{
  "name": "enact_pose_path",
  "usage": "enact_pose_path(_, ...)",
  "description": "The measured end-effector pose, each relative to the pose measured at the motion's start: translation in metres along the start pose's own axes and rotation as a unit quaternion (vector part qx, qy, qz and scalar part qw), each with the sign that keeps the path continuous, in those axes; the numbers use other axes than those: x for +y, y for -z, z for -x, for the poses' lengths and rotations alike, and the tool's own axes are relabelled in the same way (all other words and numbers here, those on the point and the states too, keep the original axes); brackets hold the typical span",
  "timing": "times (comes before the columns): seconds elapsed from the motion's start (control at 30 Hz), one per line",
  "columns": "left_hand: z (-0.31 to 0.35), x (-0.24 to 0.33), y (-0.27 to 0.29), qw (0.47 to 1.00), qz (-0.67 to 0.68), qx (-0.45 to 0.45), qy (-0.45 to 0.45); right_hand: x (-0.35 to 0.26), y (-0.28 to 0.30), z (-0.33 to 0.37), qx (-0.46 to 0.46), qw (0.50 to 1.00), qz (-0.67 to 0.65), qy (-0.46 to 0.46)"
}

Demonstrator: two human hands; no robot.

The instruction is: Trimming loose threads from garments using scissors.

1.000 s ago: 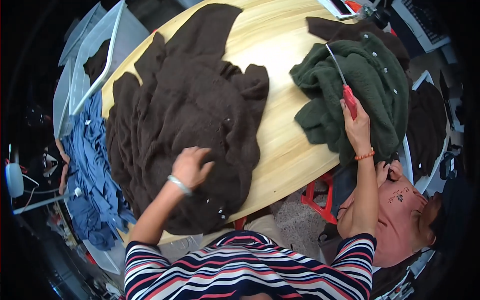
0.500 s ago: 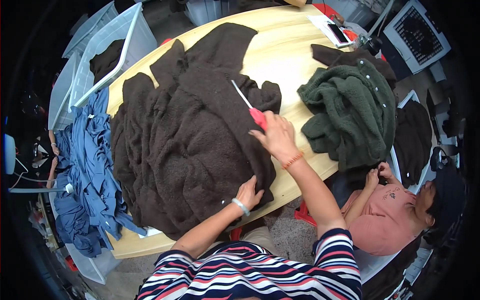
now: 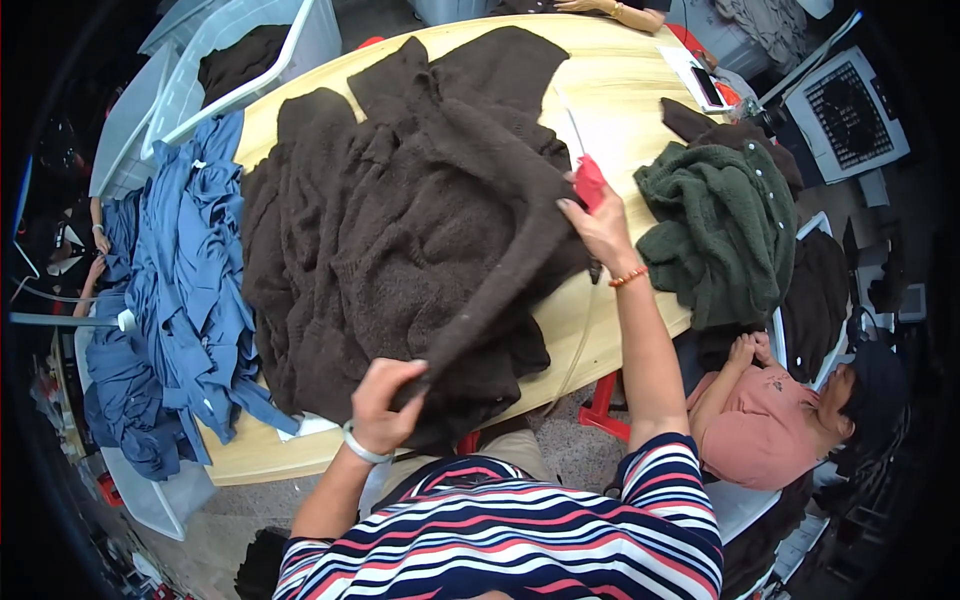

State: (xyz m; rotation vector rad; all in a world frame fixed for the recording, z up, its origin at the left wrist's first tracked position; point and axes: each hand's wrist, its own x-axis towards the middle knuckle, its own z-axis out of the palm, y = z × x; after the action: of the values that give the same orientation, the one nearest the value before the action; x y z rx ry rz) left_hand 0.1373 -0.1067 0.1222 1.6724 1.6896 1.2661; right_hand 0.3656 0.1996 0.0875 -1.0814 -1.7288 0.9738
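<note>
Head view: the left hand (image 3: 385, 408) pinches an edge of the brown knit (image 3: 400, 230), spread on the table (image 3: 630, 85); the right hand (image 3: 603, 228) closes round one red-handled tool (image 3: 590, 182), its hold on cloth uncertain. The edge should stay taut, the tip clear. Counted: one tool, one green garment (image 3: 720, 220), one brown heap.

A worker's bare left hand (image 3: 386, 405) sits low near the torso (image 3: 500, 530), thumb and bent fingers pinched together, its left forearm (image 3: 334, 495) slanting inward and forward. The bare right hand (image 3: 602, 232) reaches farther ahead, fingers curled into a grip with the thumb on the inner side, the right forearm (image 3: 652, 345) stretched forward.
</note>
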Motion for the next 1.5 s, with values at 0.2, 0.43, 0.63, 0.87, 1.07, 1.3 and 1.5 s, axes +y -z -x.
enact_pose_path(0.2,0.030,-0.053,-0.095,0.926,-0.049,-0.368,0.061,0.050,0.045,0.098,-0.088,0.923,0.327,-0.185)
enact_pose_path(0.43,-0.006,-0.038,-0.143,0.978,0.074,-0.171,0.094,-0.012,0.076,0.197,-0.091,0.915,0.331,-0.210)
enact_pose_path(0.63,-0.048,-0.086,-0.206,0.955,0.129,-0.120,0.238,-0.064,0.069,0.227,-0.161,0.904,0.353,-0.179)
enact_pose_path(0.87,-0.037,-0.108,-0.210,0.940,0.120,-0.190,0.256,-0.080,0.063,0.254,-0.249,0.870,0.370,-0.209)
enact_pose_path(1.07,-0.028,-0.126,-0.209,0.967,0.133,-0.117,0.185,-0.099,0.063,0.252,-0.261,0.860,0.368,-0.240)
enact_pose_path(1.3,-0.027,-0.126,-0.211,0.970,0.136,-0.128,0.153,-0.094,0.057,0.245,-0.261,0.859,0.371,-0.238)
enact_pose_path(1.5,-0.032,-0.120,-0.199,0.954,0.149,-0.170,0.195,-0.113,0.054,0.254,-0.336,0.845,0.340,-0.239)
